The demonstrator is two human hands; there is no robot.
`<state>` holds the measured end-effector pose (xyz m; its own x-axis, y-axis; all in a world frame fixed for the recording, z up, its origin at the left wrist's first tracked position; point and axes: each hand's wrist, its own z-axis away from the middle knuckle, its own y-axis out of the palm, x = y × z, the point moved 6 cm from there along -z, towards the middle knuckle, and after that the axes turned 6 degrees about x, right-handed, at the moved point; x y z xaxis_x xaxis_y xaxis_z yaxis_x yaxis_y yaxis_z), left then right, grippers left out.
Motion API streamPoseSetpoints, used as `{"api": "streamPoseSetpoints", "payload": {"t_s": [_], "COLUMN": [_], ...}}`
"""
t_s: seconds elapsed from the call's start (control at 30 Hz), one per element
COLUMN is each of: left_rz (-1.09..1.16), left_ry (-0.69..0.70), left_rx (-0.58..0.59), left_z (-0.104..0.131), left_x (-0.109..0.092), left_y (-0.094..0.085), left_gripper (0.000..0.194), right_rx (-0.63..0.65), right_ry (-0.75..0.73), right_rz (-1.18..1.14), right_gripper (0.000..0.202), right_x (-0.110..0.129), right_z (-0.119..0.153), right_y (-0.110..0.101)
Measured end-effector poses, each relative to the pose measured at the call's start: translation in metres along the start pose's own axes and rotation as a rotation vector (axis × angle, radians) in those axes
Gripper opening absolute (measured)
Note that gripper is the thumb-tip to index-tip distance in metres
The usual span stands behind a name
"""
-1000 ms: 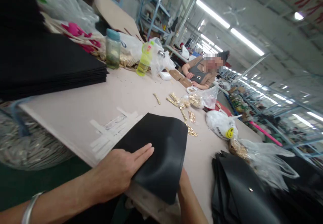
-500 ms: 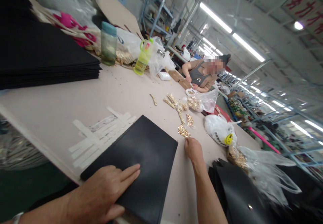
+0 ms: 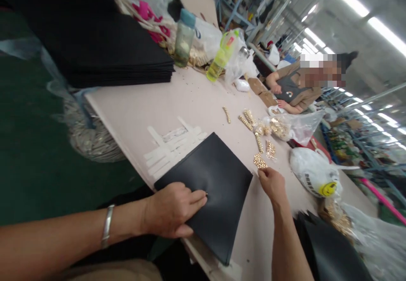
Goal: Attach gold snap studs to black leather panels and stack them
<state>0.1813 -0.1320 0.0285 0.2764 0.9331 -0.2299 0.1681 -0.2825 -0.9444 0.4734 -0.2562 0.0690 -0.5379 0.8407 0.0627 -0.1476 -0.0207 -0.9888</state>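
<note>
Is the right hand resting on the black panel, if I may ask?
No, the right hand is at the small gold pieces beside the black panel, while the left hand rests on it.

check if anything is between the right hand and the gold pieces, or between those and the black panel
Nothing visible blocks either way. The right hand is at the near edge of the gold pieces, and only a narrow strip of tabletop separates them from a corner of the black panel.
</note>
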Motion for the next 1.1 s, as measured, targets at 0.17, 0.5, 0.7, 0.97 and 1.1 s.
{"api": "streamPoseSetpoints", "payload": {"t_s": [0.17,0.5,0.7,0.97,1.1], "left_rz": [0.005,0.000,0.010,0.029,0.035], "left_ry": [-0.003,0.003,-0.006,0.006,0.008], "left_rx": [0.006,-0.021,-0.036,-0.021,-0.010], "left_z": [0.000,0.001,0.001,0.001,0.001], "left_x": [-0.001,-0.002,-0.001,-0.001,-0.001], "left_y": [0.002,-0.001,-0.003,-0.002,-0.001], "left_gripper": [0.063,0.050,0.053,0.053,0.056], "right_rx": [0.315,0.291,0.332,0.587,0.722], "right_ry": [-0.239,-0.462,-0.333,-0.158,-0.038], "right_rz": [-0.669,-0.420,-0.339,-0.421,-0.461], "right_gripper": [0.036,0.018,0.014,0.008,0.010], "right_x": [0.069,0.132,0.135,0.133,0.134], "right_z": [0.074,0.113,0.105,0.088,0.083], "right_y": [0.035,0.038,0.037,0.051,0.055]}}
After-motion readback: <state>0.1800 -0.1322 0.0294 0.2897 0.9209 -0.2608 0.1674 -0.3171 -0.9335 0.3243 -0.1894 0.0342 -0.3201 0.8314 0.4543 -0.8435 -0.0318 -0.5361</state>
